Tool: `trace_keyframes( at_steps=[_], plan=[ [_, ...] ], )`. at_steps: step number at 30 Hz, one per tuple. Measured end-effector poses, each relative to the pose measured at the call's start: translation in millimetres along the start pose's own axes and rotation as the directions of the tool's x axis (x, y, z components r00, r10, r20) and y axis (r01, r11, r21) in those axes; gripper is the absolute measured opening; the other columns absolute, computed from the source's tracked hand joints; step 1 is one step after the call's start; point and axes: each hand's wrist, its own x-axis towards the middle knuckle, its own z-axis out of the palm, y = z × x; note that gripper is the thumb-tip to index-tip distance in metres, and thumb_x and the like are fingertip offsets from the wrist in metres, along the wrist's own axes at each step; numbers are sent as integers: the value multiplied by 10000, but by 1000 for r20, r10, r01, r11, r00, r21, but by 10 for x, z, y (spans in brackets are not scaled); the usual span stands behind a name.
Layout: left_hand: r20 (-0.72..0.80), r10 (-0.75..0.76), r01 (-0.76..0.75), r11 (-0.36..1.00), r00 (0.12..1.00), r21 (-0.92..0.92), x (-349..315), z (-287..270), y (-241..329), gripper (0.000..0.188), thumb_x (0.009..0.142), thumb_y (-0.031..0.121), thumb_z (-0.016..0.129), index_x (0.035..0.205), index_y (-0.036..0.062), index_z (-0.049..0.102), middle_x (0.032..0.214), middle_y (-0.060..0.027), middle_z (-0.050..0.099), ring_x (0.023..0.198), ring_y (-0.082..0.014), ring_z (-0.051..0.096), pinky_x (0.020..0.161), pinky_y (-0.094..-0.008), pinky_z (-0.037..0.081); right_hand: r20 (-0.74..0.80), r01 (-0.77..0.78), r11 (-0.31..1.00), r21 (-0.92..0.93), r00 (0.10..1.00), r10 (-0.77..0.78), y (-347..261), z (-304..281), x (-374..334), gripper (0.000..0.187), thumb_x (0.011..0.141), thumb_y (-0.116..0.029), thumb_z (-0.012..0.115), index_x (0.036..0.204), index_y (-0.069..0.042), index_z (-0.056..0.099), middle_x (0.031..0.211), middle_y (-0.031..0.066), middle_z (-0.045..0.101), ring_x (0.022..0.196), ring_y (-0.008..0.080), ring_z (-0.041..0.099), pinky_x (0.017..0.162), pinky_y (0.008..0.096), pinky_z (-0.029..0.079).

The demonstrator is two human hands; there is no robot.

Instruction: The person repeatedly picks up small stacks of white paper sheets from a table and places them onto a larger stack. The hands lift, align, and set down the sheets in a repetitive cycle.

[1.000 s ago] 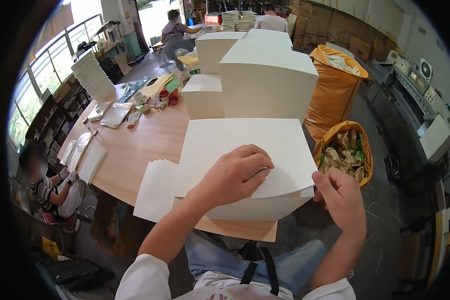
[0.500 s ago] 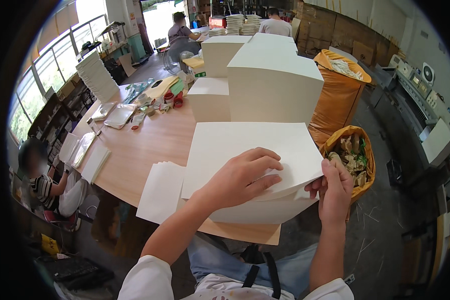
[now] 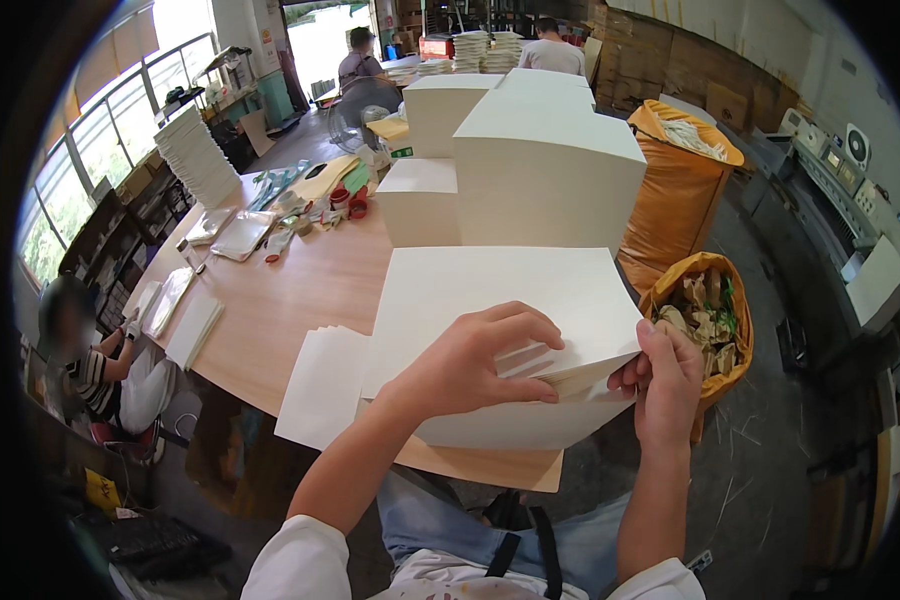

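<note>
A large stack of white paper sheets sits in front of me at the table's near edge. My right hand pinches the near right corner of the upper sheets, thumb on top and fingers below. That corner is raised, and a fanned layer of page edges shows under it. Over the near part of the stack lies my left hand, fingers arched above the top sheet and thumb apart from them by the front edge. A smaller pile of white sheets rests to the left, partly against the stack.
Tall white paper stacks stand behind. Scissors, tape and plastic packs lie on the wooden table. Orange sacks of scraps stand at right. A seated co-worker is at left; two others are at the back.
The front edge of the upper sheets has separated more, baring layered page edges. My left thumb has shifted down slightly and sits farther from the fingers. My right hand keeps its pinch.
</note>
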Motion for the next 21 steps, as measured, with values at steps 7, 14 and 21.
trace_keyframes(
  at_steps=[7,14,21],
  plan=[
    [-14,-116,114,990,993,-85,21,3,154,760,864,219,955,1540,133,620,1401,-125,743,1250,-287,737,990,-412,594,-47,20,962,271,999,-8,17,90,-63,456,1134,-396,687,812,-111,534,701,10,603,604,93,662,496,226,436],
    [-104,123,-111,987,987,116,17,64,-12,755,894,145,914,1586,155,610,1457,-145,722,1204,-316,762,908,-397,616,18,244,908,-340,967,-253,147,46,-4,431,1122,-304,710,797,-117,496,677,-21,534,585,67,578,520,221,433],
    [-14,110,-108,989,994,106,15,57,58,454,811,203,988,1218,145,796,1345,-102,740,1158,-312,729,958,-412,602,-51,-16,999,44,999,18,-21,94,13,376,1113,-282,636,780,-130,550,646,2,584,546,129,641,486,252,439]
  ],
)
